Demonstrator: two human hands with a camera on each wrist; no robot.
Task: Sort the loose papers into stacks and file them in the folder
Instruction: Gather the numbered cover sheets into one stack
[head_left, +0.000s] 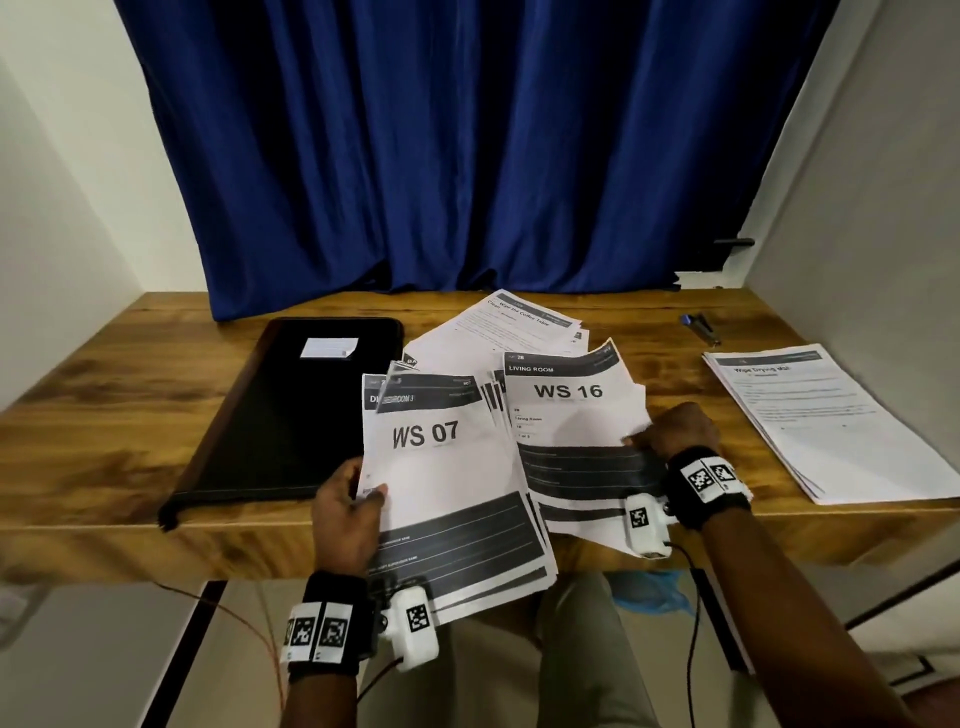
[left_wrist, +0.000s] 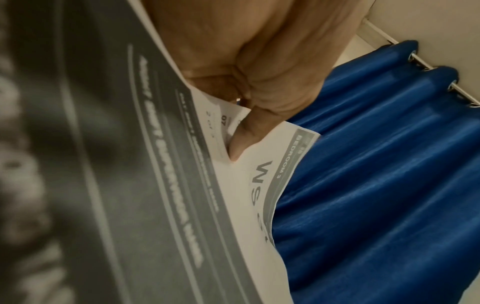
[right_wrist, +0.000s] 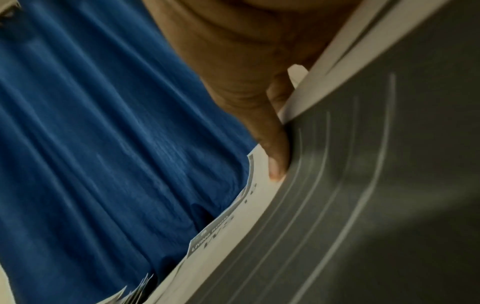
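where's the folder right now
In the head view the black folder lies closed and flat on the left part of the wooden table, just left of the WS 07 sheets that the left hand holds.

- The head view is evenly and moderately lit; soft sheen lies on the wooden counter (head_left: 130, 374), and straight lines bow at the frame edges.
- The left wrist view is dim and warm; the nearest printed sheet (left_wrist: 78, 164) is strongly blurred.
- The right wrist view is dim, with the blue curtain (right_wrist: 91, 123) smeared by motion blur.
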